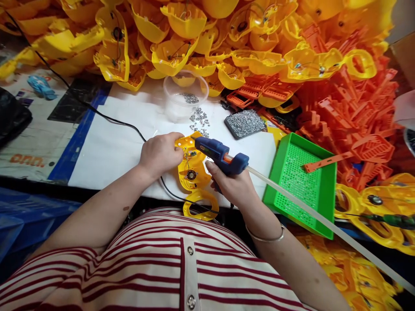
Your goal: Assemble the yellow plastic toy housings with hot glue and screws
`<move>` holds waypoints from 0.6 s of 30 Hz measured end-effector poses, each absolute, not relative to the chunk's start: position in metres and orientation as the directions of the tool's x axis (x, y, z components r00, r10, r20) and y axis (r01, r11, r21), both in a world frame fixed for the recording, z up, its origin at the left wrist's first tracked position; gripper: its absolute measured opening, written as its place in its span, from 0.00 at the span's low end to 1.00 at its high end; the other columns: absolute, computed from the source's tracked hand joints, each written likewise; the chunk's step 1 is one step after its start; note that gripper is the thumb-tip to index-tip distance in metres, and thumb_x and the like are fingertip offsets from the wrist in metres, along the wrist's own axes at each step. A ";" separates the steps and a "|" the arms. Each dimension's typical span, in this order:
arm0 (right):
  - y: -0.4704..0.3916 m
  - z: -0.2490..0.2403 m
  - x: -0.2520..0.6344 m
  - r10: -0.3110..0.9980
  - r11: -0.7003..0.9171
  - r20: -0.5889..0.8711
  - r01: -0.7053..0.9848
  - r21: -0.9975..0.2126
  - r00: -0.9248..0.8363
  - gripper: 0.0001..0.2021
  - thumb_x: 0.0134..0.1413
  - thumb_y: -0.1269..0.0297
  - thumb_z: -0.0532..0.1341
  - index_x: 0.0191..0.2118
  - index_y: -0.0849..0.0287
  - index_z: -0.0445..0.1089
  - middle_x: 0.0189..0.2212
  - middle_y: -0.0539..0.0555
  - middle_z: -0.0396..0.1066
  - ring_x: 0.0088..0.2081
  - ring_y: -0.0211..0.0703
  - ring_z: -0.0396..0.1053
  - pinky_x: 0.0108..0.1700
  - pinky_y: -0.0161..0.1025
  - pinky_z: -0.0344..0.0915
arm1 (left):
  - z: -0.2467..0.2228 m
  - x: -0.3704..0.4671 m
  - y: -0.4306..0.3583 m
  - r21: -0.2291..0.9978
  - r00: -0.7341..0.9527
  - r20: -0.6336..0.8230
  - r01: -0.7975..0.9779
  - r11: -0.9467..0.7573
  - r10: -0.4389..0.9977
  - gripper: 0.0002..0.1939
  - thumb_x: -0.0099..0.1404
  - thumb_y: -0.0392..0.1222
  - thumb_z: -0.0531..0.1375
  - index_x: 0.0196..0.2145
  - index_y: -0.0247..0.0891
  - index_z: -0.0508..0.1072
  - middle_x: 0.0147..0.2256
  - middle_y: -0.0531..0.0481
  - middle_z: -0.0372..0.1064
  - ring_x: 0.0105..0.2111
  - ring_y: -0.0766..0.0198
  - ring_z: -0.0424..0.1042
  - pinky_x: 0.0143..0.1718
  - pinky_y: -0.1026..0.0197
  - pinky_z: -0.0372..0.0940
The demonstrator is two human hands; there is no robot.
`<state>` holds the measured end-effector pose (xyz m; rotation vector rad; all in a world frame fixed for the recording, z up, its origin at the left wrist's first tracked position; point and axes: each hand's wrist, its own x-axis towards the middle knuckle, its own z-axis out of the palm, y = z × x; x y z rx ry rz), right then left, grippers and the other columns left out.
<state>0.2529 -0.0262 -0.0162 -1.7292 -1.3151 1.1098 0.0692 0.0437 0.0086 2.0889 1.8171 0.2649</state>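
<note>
White work surface [110,160], left hand [161,152] pinching yellow shell [200,166] (wires [186,161] showing), right hand [234,185] wrapped around blue glue gun [214,151]

One left hand [160,152], one right hand [236,186], one glue gun [212,149], one glue stick [301,206], one yellow shell [201,172] between the hands, one black cable [113,120], one clear tub [175,104], one dark box [238,134], one green tray [292,172], two shirt buttons [190,250], one bracelet [280,235], piled yellow shells [185,22] and orange parts [348,123] too many to count
</note>
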 end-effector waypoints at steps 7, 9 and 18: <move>-0.026 -0.009 0.250 0.963 -0.268 -0.247 0.385 -0.883 0.104 0.30 0.45 0.30 0.61 0.29 0.57 0.67 0.17 0.47 0.63 0.19 0.36 0.62 0.22 0.38 0.61 | 0.011 0.068 0.042 0.377 0.159 -0.088 0.919 -0.115 0.983 0.25 0.58 0.38 0.54 0.52 0.46 0.77 0.40 0.45 0.80 0.43 0.47 0.78 0.45 0.50 0.70; -0.026 -0.008 0.250 0.964 -0.266 -0.247 0.375 -0.888 0.098 0.30 0.45 0.30 0.61 0.30 0.57 0.68 0.17 0.47 0.63 0.18 0.36 0.62 0.22 0.37 0.61 | 0.012 0.068 0.042 0.369 0.149 -0.095 0.923 -0.104 0.984 0.26 0.58 0.38 0.54 0.53 0.46 0.77 0.40 0.46 0.80 0.43 0.48 0.78 0.45 0.51 0.70; -0.026 -0.009 0.250 0.990 -0.136 -0.124 0.296 -0.946 0.060 0.22 0.49 0.40 0.66 0.35 0.56 0.74 0.19 0.49 0.66 0.25 0.41 0.67 0.26 0.39 0.67 | 0.014 0.068 0.039 0.340 0.147 -0.082 0.934 -0.111 0.986 0.25 0.59 0.39 0.54 0.53 0.46 0.76 0.41 0.45 0.80 0.44 0.47 0.78 0.45 0.50 0.70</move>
